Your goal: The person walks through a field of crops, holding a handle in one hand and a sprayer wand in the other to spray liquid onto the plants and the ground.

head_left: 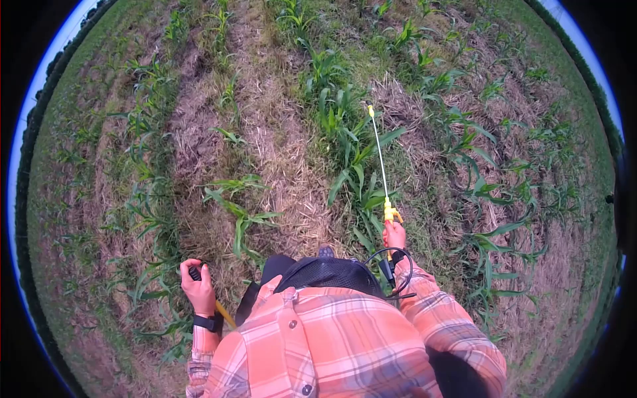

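My right hand (394, 235) is closed around the yellow handle of a spray wand (381, 158). Its thin white tube points forward and slightly left over the plants, ending in a yellow nozzle (371, 111). A black hose (410, 268) loops beside my right wrist. At lower left, my left hand (197, 288) grips the black end of a pump lever (225, 314), whose yellow shaft runs back toward my body. Green corn plants (358, 156) stand just left of the wand. The sprayer tank is out of sight.
Rows of young corn (149, 166) run ahead on both sides, with dry straw (292, 172) and weeds between them. A single corn plant (240, 215) grows ahead of my left side. The toe of a shoe (326, 251) shows below me.
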Demonstrator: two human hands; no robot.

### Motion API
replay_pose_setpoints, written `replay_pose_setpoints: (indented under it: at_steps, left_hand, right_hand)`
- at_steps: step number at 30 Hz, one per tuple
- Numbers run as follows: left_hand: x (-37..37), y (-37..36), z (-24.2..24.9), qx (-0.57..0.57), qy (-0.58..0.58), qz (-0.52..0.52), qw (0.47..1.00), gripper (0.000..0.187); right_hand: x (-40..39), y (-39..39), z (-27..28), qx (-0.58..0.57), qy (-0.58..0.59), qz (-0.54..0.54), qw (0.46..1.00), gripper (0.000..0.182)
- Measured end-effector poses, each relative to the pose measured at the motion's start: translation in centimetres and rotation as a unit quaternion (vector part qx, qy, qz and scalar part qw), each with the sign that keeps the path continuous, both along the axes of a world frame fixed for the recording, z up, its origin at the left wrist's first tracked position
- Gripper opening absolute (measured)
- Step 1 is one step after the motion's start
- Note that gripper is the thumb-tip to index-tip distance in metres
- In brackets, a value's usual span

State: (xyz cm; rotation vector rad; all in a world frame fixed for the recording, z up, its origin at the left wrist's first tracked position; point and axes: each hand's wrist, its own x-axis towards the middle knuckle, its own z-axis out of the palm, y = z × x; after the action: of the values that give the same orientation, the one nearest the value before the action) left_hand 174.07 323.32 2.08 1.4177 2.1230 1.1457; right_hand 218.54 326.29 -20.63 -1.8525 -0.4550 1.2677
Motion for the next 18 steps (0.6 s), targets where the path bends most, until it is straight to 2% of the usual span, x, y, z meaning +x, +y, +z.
replay_pose_setpoints:
  at_steps: [2, 9, 15, 18]
  left_hand:
    - [0.2, 0.8, 0.1, 0.023, 0.014, -0.016, 0.999, 0.011]
    - [-1.6, 4.5, -1.6, -0.002, -0.019, -0.023, 1.0, 0.012]
    - [-4.3, 8.8, -1.3, -0.003, -0.041, -0.007, 0.999, 0.011]
    - [-6.2, 10.4, -1.6, 0.014, -0.059, 0.007, 0.998, 0.011]
  right_hand:
    - [1.1, 0.3, -0.3, 0.015, 0.005, -0.033, 0.999, 0.023]
    - [1.9, 3.2, 0.5, 0.033, -0.004, -0.137, 0.99, 0.023]
    - [-1.8, 7.7, 0.2, -0.017, -0.034, -0.11, 0.993, 0.022]
    - [-5.8, 10.7, 0.7, -0.026, -0.023, -0.067, 0.997, 0.028]
